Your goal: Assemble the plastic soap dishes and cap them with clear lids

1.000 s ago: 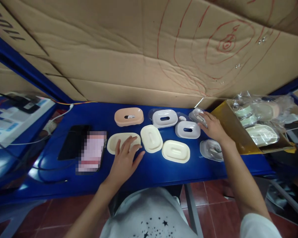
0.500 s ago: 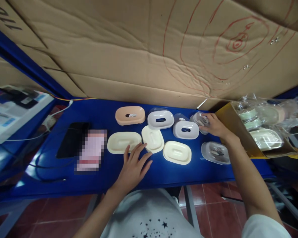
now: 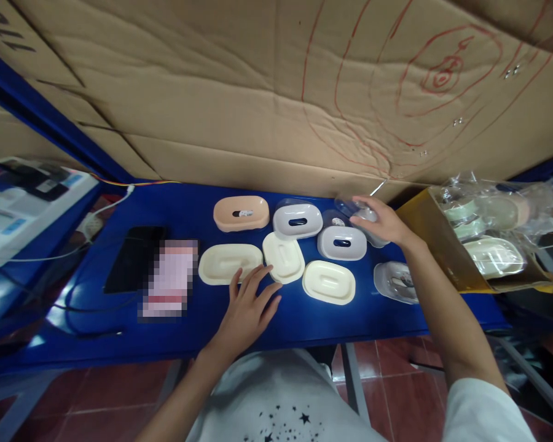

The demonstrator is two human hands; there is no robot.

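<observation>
My left hand [image 3: 249,304] lies with fingers spread over the front edges of a cream oval dish [image 3: 216,264] and a smaller cream oval piece [image 3: 283,258]. Another cream oval piece [image 3: 329,282] lies to its right. My right hand [image 3: 382,221] has its fingers round a clear plastic cover [image 3: 348,204], behind a white soap dish [image 3: 342,244] with a dark slot. Partly under that hand is another clear piece [image 3: 378,241]. A second white soap dish [image 3: 298,221] and a peach soap dish [image 3: 241,213] stand along the back.
A clear container [image 3: 394,282] sits near my right forearm. An open carton [image 3: 428,239] holding bagged dishes [image 3: 493,230] stands at the right. A black phone [image 3: 133,258], a pixelated pink item [image 3: 170,279] and cables are at the left. A cardboard wall [image 3: 212,92] rises behind.
My right hand has moved left and slightly up, carrying the clear cover off the clear piece. The nearby white soap dish has shifted slightly left. My left hand stays put.
</observation>
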